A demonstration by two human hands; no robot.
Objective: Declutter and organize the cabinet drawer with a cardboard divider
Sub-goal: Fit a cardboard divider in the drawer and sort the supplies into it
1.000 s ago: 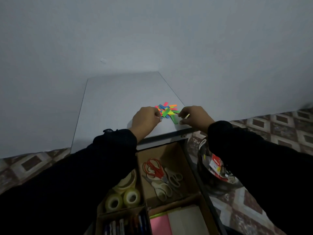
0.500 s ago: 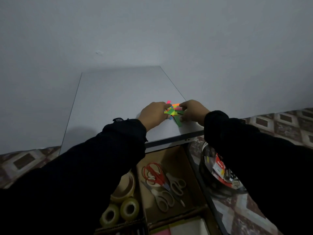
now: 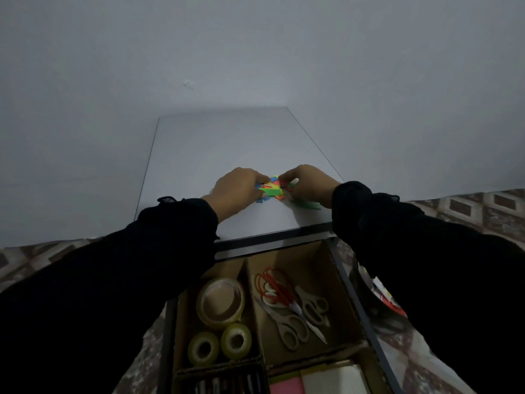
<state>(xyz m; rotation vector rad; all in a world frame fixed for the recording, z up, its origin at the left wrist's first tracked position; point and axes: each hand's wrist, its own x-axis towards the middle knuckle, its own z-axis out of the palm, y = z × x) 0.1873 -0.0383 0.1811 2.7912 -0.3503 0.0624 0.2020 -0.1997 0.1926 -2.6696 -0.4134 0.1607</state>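
A small heap of coloured paper strips [image 3: 273,189] lies on the white cabinet top [image 3: 227,149] near its front edge. My left hand [image 3: 238,191] and my right hand [image 3: 308,184] close in on the heap from both sides, fingers curled around the strips. One green strip [image 3: 308,205] sticks out below my right hand. Below, the open drawer holds a cardboard divider [image 3: 249,282]. Its left compartment has three tape rolls [image 3: 221,301]; the right one has scissors [image 3: 287,302], one pair red-handled.
Pens [image 3: 227,385] and pink and white paper pads [image 3: 312,382] fill the drawer's near compartments. A dark round container [image 3: 377,300] with packets stands on the patterned floor at right. Grey walls close the back and right.
Both hands have drawn closer together and gathered the scattered strips into a tighter heap. The view has tilted down, showing more of the drawer.
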